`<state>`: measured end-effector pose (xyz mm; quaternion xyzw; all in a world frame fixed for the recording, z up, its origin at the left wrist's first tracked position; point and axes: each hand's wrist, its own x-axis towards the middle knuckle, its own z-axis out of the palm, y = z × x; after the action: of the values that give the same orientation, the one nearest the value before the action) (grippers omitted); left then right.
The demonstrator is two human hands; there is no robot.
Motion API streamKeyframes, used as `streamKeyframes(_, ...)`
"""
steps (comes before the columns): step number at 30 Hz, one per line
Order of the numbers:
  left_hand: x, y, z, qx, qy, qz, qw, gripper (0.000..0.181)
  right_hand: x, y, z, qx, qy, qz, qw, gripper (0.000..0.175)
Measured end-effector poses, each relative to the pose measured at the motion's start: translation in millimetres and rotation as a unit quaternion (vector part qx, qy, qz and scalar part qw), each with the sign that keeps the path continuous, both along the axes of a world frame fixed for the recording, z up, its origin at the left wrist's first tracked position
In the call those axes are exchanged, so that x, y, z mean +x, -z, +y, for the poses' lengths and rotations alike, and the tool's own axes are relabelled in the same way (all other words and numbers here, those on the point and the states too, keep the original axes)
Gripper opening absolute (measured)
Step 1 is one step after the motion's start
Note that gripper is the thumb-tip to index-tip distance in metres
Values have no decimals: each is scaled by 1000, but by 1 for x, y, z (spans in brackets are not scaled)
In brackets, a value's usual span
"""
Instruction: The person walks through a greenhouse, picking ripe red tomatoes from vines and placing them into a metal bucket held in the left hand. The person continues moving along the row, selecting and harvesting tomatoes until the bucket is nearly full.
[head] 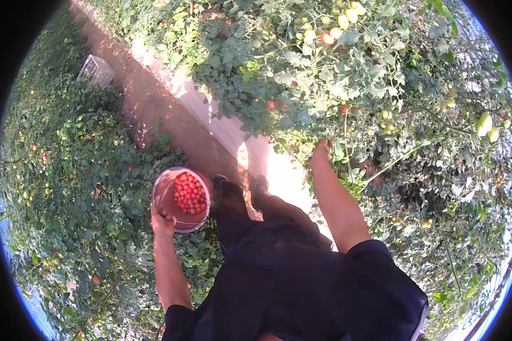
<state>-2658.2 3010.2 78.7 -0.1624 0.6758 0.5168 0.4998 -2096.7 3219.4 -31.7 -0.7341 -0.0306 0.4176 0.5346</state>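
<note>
My left hand [164,219] grips the rim of a pink plastic bucket [164,187] at its lower left side. Small red tomatoes [190,194] lie in the bucket, gathered towards its right side. On the other side, my right hand [323,150] reaches into the tomato plants [298,123], among leaves and stems at the edge of the row. Its fingers are partly hidden by foliage, and whether they hold anything does not show. A few red tomatoes [272,104] hang in the leaves above and to the left of that hand.
A bare soil path [153,100] runs diagonally between two dense plant rows, with pale sheeting [217,123] along its right side. At the upper left a white slatted crate [96,71] stands by the left row. Pale green tomatoes [351,15] hang at the top right.
</note>
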Motion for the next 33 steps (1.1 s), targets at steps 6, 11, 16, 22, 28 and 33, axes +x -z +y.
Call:
streamKeyframes(6,-29,-1,-13,-9,-15,-11,1000,38,-12,-24,78,43,111,-93,988,39)
streamKeyframes(11,-29,-2,-22,-14,-23,-17,1000,38,27,-55,101,61,203,-108,971,40)
streamKeyframes(16,-47,-2,-38,4,-38,-30,999,38,22,-67,119,65,314,45,946,25)
streamKeyframes(22,-26,0,-17,-6,-32,-49,998,38,113,-14,116,-212,-48,-246,945,32)
streamKeyframes(28,-53,-20,-34,-19,-39,-2,999,38,38,-42,83,-159,-44,-154,974,47)
streamKeyframes(33,-25,1,-8,-9,-9,-47,999,39,99,-74,80,-210,-59,-182,959,51)
